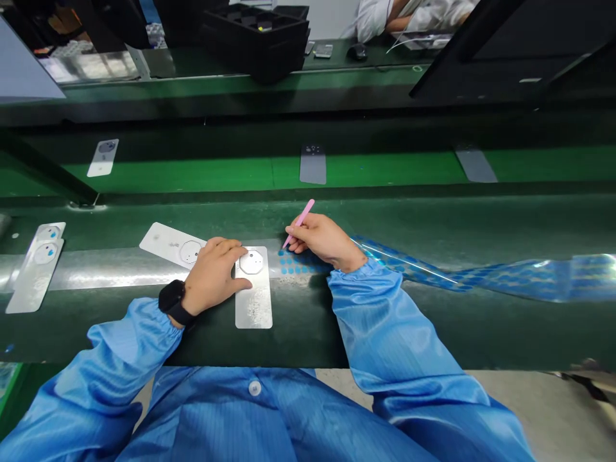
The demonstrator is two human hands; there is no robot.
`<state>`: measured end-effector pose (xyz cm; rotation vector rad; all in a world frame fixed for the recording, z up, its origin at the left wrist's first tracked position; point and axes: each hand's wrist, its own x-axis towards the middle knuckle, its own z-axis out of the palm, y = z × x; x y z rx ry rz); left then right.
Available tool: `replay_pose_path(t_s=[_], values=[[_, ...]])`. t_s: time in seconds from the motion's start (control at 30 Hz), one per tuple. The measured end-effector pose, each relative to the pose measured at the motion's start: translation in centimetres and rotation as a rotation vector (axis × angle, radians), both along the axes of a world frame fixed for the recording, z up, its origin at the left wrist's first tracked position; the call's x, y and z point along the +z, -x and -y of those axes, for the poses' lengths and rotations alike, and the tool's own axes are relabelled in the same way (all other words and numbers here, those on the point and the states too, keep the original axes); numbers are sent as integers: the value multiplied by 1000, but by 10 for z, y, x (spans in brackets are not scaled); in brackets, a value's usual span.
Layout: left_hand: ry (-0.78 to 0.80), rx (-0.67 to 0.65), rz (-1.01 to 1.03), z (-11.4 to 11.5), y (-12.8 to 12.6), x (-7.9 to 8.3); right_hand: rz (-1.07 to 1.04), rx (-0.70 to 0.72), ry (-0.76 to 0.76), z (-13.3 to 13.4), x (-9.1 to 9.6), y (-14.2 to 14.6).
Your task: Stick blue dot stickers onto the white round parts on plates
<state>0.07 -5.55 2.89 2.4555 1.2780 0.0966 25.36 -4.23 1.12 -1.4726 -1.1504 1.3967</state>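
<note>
My left hand (217,273), with a black watch at the wrist, lies with thumb and index finger apart at the left edge of a silver phone back panel (254,298). Its fingertips touch the panel's upper left corner and face. A second silver panel (166,246) lies tilted just beyond that hand, partly covered by it. Between the pinched fingers of my right hand (327,239) are slim pink tweezers (305,213), their tip pointing down at the corner of a clear sheet of round blue stickers (291,262). The forearm partly hides the sheet.
The twisted sticker strip (520,280) runs off to the right. Two overlapping panels (36,276) lie at far left. Beyond, a green belt (216,174) carries a white panel (102,158) and two grey panels (312,165). Black trays (255,38) and another person's sleeve (373,18) are behind.
</note>
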Motion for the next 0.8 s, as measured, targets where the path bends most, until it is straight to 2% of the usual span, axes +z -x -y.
replay_pose_path(t_s=[0.2,0.4,0.6,0.8], values=[[45,-14,-57,-4,-5,-7,-74,15,-32,10,9,18],[40,-41,-34,-1,-4,-6,77,65,-1,8,4,45],[-3,-83,17,0,-2,-10,198,107,-4,7,3,44],[-12,-84,17,0,-1,-12,156,82,-6,7,3,44]])
